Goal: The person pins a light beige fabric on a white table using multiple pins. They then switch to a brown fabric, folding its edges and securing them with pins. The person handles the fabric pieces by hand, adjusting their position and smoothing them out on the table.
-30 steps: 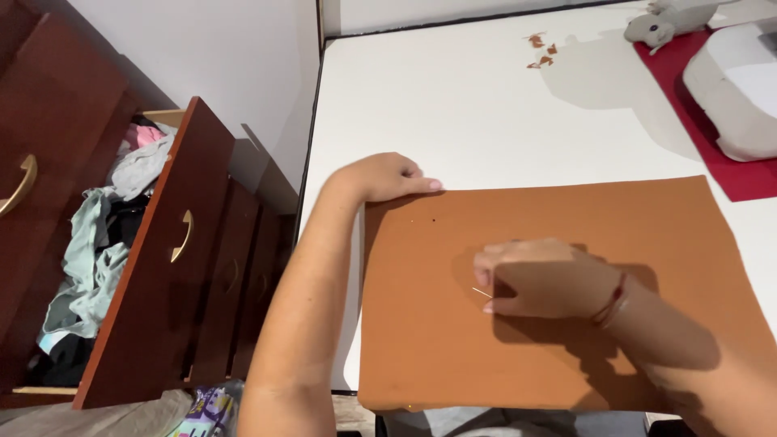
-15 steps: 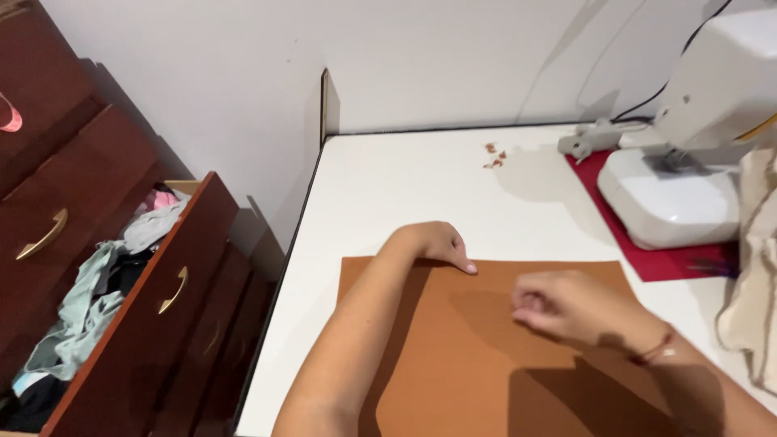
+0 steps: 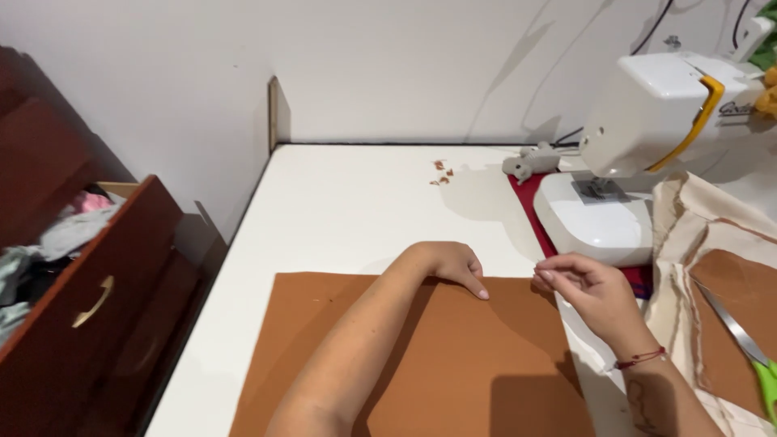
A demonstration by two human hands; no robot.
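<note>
Brown flat felt sheet lay on our white table, near us. Our left hand pressed its far edge, fingers loose. Our right hand pinched something too small to tell, near the white sewing machine.

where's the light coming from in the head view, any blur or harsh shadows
Head view: sharp overall, no motion blur. The white sewing machine throws a soft shadow leftward over the white table, so the light likely comes from the right. The right hand and left hand cast dark shadows on the flat brown felt sheet. The open wooden drawer sits in dimmer light.
</note>
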